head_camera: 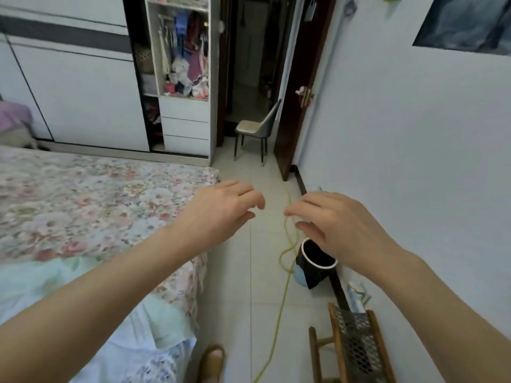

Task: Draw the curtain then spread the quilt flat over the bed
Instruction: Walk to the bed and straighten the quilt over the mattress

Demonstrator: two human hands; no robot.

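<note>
Hands first: we hold our left hand and right hand out ahead of us over the floor, fingers loosely curled and gripping nothing, close together but apart. The bed lies to our left, its long edge running away from us toward the wardrobe, so our left hand is the nearer one to it. The quilt, pale and bunched, sits at the near end of the bed under our left forearm, below and behind the fingers. We cannot see any curtain, so we cannot judge whether it is drawn. A yellow cord trails along the floor beside a dark bin.
</note>
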